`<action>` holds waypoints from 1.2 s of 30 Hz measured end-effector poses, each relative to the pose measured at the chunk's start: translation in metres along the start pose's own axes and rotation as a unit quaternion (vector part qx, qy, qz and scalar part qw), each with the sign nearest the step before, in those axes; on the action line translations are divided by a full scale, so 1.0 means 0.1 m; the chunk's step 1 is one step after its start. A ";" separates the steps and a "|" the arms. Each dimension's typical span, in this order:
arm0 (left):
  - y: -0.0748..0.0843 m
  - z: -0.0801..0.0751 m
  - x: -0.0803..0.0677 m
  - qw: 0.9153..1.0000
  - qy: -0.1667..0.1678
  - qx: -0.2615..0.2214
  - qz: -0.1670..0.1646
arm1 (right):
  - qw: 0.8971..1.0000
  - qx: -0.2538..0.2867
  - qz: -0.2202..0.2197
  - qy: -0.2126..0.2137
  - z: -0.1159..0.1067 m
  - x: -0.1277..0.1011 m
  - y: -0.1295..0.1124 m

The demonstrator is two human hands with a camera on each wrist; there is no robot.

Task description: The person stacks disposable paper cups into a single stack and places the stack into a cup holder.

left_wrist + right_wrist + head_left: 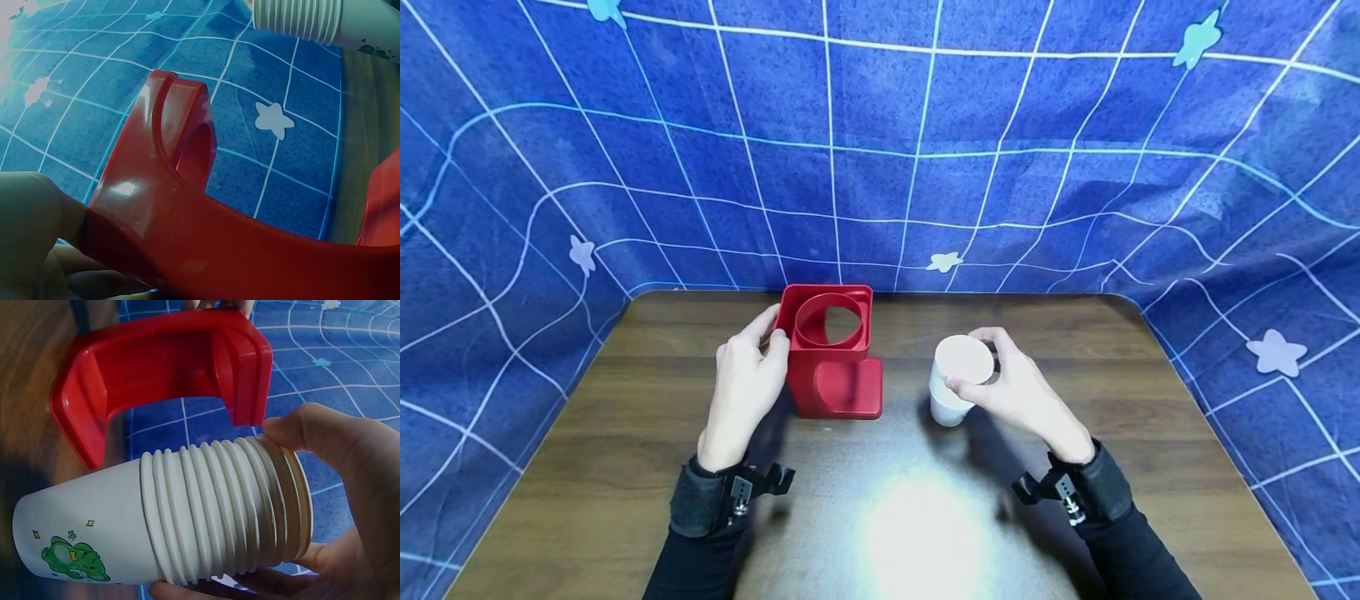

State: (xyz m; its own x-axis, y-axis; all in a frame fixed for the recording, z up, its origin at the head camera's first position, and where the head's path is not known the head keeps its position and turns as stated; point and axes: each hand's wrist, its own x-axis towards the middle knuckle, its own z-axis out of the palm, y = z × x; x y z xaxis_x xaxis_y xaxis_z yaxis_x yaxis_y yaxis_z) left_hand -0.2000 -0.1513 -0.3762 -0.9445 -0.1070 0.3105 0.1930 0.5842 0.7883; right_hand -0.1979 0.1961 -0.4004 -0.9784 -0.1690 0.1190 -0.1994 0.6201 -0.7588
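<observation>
Fingers of the left hand [747, 385] grip the red cup holder [832, 350] on the wooden table [625, 433]. Just right of the holder, the right hand [1015, 390] clasps a stack of white paper cups [957, 379] by its rims, lifted off the tabletop.

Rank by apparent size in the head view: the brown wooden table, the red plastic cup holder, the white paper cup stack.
1. Brown wooden table, by far the largest.
2. Red plastic cup holder.
3. White paper cup stack, held by the right hand; seen nearly end-on, so its length is foreshortened.
</observation>
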 end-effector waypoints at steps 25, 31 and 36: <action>-0.01 0.00 0.01 1.000 -0.005 -0.011 0.005 | 1.000 -0.015 -0.022 -0.010 0.08 0.06 -0.09; -0.01 0.00 0.01 1.000 -0.005 -0.011 0.005 | 0.999 0.032 -0.006 -0.030 0.10 0.05 -0.05; -0.01 0.00 0.00 1.000 -0.002 -0.012 0.012 | 0.999 0.046 -0.001 -0.029 0.09 0.06 -0.03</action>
State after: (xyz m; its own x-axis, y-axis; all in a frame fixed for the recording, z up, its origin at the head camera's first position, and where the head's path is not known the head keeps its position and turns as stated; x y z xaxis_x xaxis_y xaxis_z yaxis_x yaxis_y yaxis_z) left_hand -0.2007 -0.1518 -0.3774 -0.9405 -0.0900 0.3278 0.2223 0.5669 0.7932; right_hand -0.2025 0.1861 -0.4032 -0.9728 -0.2154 0.0850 -0.1925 0.5480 -0.8140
